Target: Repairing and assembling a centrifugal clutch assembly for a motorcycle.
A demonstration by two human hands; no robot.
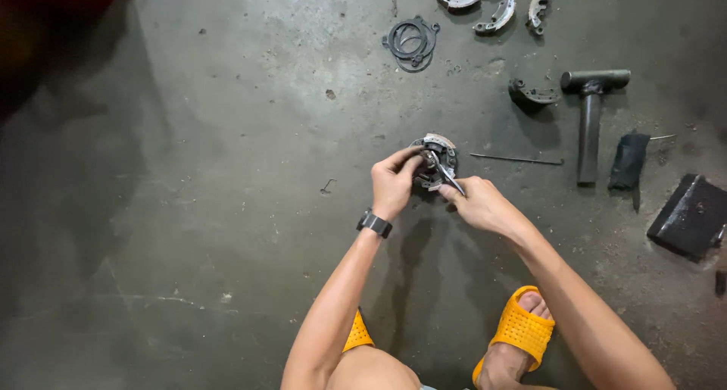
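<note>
Looking down from the head camera, we see both hands meeting over a round metal clutch assembly resting on the concrete floor, just above the middle of the frame. Our left hand, with a black wristwatch on it, has its grip closed on the assembly's rim at about nine o'clock, steadying it. Our right hand has its grip wrapped tight around a pair of slim pliers, whose tips reach into the assembly's centre; what they bite on is probably a small spring or clip, though it is too small to tell.

To do this well, we judge that the left hand should press the assembly flat against the floor so it cannot spin, while the pliers pull in a short, straight line rather than twisting, so the tips do not slip.

At twelve to one o'clock lie loose curved shoes and a set of dark rings. At three o'clock sit a thin rod, a T-shaped tool, a black cloth-like piece and a dark flat block. Orange sandals show at six o'clock. We see no packages, labels or signs.
</note>
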